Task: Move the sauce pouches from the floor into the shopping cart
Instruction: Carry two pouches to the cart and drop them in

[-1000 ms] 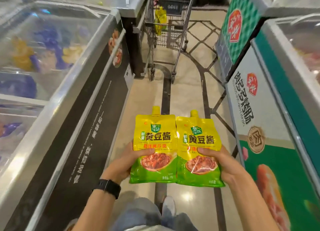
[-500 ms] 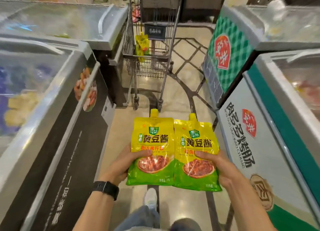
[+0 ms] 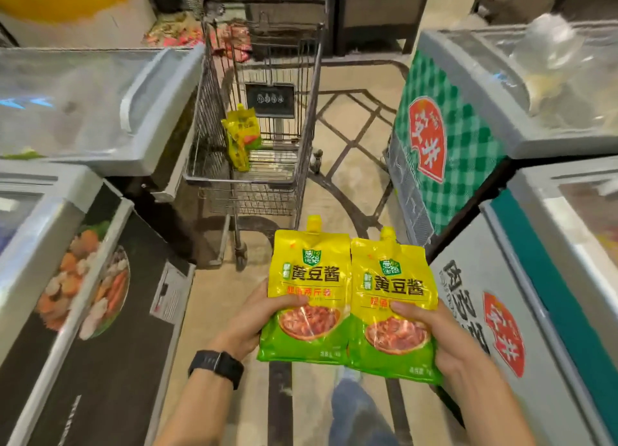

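I hold two yellow-and-green sauce pouches upright and side by side in front of me. My left hand (image 3: 257, 322), with a black watch on its wrist, grips the left pouch (image 3: 309, 278) at its lower left edge. My right hand (image 3: 444, 342) grips the right pouch (image 3: 394, 285) at its lower right. Straight ahead in the aisle stands the wire shopping cart (image 3: 306, 111), its near rim just beyond the pouches' spouts. More of the same yellow pouches (image 3: 242, 136) lie inside its basket against the left wall.
Chest freezers line both sides of the aisle: a black-fronted one (image 3: 100, 312) and a glass-topped one (image 3: 100, 111) on the left, a green-checked one (image 3: 451, 138) and a white-and-teal one (image 3: 535, 312) on the right. The tiled floor (image 3: 351, 184) between them is narrow. My leg and shoe show below.
I have walked forward along the aisle, so the cart is much nearer and larger in view. Both hands keep the same grip on the two pouches.
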Tool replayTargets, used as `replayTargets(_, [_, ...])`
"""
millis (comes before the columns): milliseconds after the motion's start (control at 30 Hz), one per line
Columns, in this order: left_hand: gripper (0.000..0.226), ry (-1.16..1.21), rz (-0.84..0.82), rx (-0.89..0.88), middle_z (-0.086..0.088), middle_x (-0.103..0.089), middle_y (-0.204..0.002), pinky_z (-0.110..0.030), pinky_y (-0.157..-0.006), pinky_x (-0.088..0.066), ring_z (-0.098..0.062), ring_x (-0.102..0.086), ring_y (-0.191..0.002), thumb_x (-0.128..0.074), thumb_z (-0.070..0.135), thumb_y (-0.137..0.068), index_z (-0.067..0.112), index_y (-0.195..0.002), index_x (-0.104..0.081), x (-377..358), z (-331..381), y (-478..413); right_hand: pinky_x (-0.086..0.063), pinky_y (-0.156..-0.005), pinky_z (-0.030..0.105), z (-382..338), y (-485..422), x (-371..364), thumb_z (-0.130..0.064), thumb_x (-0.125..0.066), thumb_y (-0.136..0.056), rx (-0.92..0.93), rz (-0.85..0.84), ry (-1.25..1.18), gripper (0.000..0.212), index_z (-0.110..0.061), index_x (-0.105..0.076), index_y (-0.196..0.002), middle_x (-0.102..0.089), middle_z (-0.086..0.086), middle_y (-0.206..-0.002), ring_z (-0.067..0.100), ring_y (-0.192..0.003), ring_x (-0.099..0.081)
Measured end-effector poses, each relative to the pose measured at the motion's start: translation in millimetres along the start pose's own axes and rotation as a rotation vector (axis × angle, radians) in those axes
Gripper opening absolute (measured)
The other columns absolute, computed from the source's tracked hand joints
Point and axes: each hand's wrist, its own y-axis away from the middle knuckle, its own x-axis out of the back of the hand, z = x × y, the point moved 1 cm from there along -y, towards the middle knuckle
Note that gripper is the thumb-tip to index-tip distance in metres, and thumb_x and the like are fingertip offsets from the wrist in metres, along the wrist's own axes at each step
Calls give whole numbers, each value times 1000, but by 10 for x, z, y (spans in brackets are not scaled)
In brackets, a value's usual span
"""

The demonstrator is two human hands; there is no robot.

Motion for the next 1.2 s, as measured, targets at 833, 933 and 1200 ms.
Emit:
replayTargets(833, [78, 353, 332, -248, -19, -75, -113, -43, -80, -61, -34, -74, -96, -99, 25, -39, 12, -111, -71, 913, 3129, -3711, -55, -89, 51, -3696, -4598, -1747, -19, -93, -36, 67, -248, 312, 88, -23, -59, -117, -76, 9, -103, 32, -96, -72])
replayTargets(933, [88, 399, 478, -297, -17, -77, -106, -36, -68, -61, -30, -76, -89, -100, 25, -38, 6, -117, -66, 1119, 3254, -3914, -56, -86, 47, -3969, -5098, -2180, -19, -92, -40, 110, -326, 431, 84, -22, -59, -117, -76, 8, -103, 28, -94, -73])
replayTargets(1200, [50, 378, 953, -321, 14, -79, -91, -14, -66, -55, -3, -75, -81, -78, -9, -75, 17, -114, -62, 1705, 3296, -4632, -57, -82, 42, -3988, -6943, -3331, -21, -92, -39, 237, -536, 930, 74, -19, -60, -105, -76, 3, -96, 23, -87, -72])
